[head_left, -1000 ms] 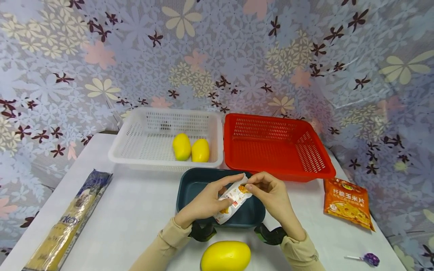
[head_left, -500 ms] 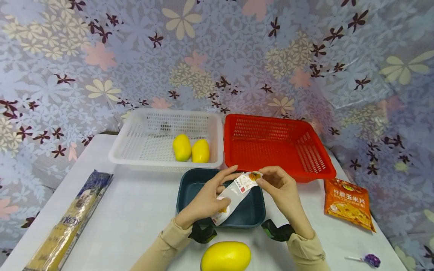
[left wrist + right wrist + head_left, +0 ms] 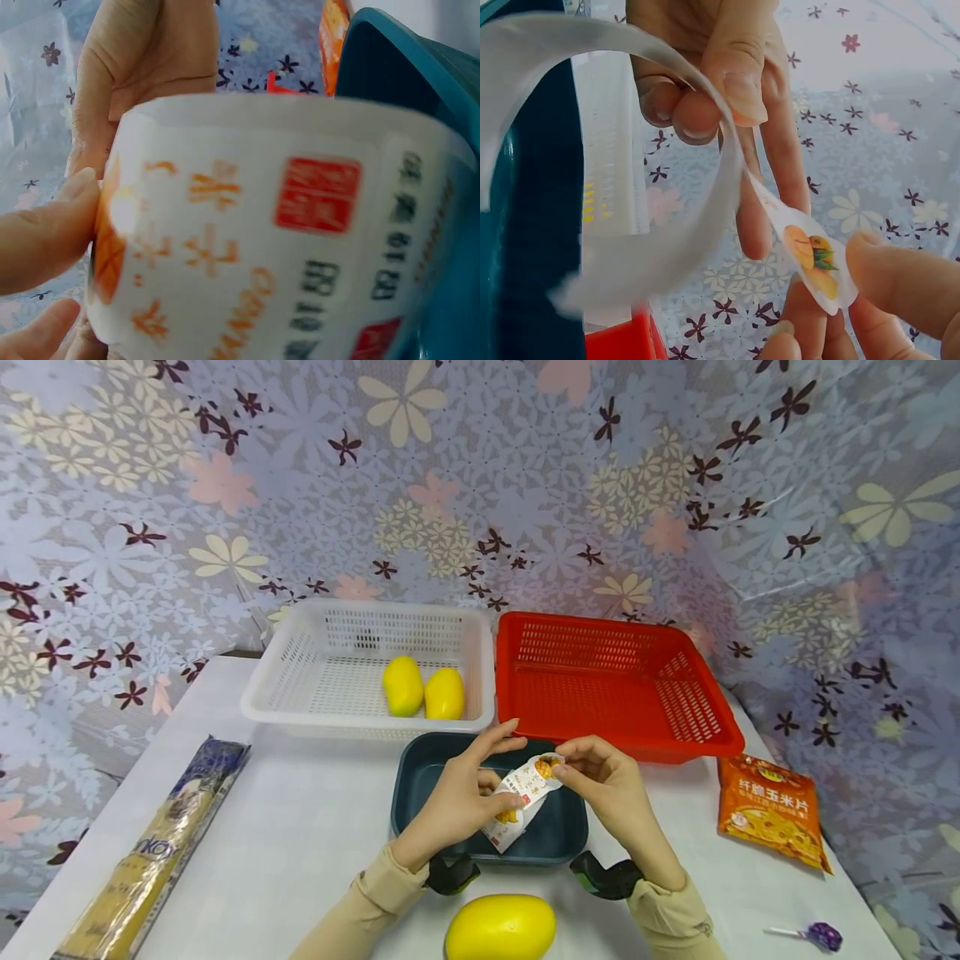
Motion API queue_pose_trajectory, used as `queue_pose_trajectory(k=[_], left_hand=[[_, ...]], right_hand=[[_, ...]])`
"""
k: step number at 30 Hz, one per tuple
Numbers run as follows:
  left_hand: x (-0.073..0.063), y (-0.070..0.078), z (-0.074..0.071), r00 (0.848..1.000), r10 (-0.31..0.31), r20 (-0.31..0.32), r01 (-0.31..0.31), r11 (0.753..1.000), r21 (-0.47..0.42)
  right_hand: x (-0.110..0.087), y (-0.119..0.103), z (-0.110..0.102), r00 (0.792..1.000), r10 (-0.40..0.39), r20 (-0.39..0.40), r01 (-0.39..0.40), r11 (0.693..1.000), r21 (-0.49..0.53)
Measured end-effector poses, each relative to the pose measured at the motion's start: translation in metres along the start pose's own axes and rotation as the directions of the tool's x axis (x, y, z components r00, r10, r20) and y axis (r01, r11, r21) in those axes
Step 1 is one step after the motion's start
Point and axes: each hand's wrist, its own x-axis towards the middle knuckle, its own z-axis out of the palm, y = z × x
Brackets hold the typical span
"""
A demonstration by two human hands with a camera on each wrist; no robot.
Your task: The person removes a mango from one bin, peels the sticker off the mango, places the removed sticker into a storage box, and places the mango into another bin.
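A white strip of paper labels printed with mangoes (image 3: 528,789) is held between both hands over the dark teal bin (image 3: 402,793). My left hand (image 3: 457,802) pinches its lower part under the thumb, with the index finger extended. My right hand (image 3: 611,789) pinches the upper right end between thumb and fingers. In the right wrist view the strip (image 3: 731,169) bows into a loop, and its mango-printed tip lies at the right hand (image 3: 900,289). The left wrist view shows the printed face of the strip (image 3: 232,240) close up. Nearest the sleeves lies a yellow mango (image 3: 500,928).
Behind the bin stand a white basket (image 3: 292,693) with two mangoes (image 3: 444,695) and a red basket (image 3: 585,702). A noodle packet (image 3: 153,852) lies left. On the right are an orange snack bag (image 3: 772,814) and a purple lollipop (image 3: 823,935).
My right hand moved outward to the right, stretching the strip, then came partway back. The strip now bends again. My left index finger has lifted away from the strip.
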Motion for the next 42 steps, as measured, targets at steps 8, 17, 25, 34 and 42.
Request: queue_pose_trajectory(k=[8,17,25,34,42], left_hand=[[0.0,0.0,0.003,1.0,0.01,-0.016,-0.009,1.0,0.025],[-0.002,0.006,0.004,0.999,0.038,-0.018,-0.039,0.998,-0.052],[-0.003,0.009,0.003,0.999,0.047,-0.006,-0.048,0.996,-0.081],[-0.003,0.01,0.005,0.995,0.103,0.011,-0.103,0.994,-0.039],[-0.004,0.01,0.004,0.993,0.11,0.047,-0.107,0.993,-0.047]], right_hand=[[0.002,0.004,-0.002,0.999,0.045,0.01,-0.045,0.999,-0.015],[0.004,0.007,0.006,0.999,0.044,0.002,-0.044,0.998,-0.044],[0.006,0.016,0.012,1.0,0.027,0.014,-0.024,0.987,-0.156],[0.01,0.019,0.002,0.903,0.213,0.374,-0.257,0.964,0.07],[0.012,0.025,-0.001,0.85,0.212,0.482,-0.307,0.943,0.127]])
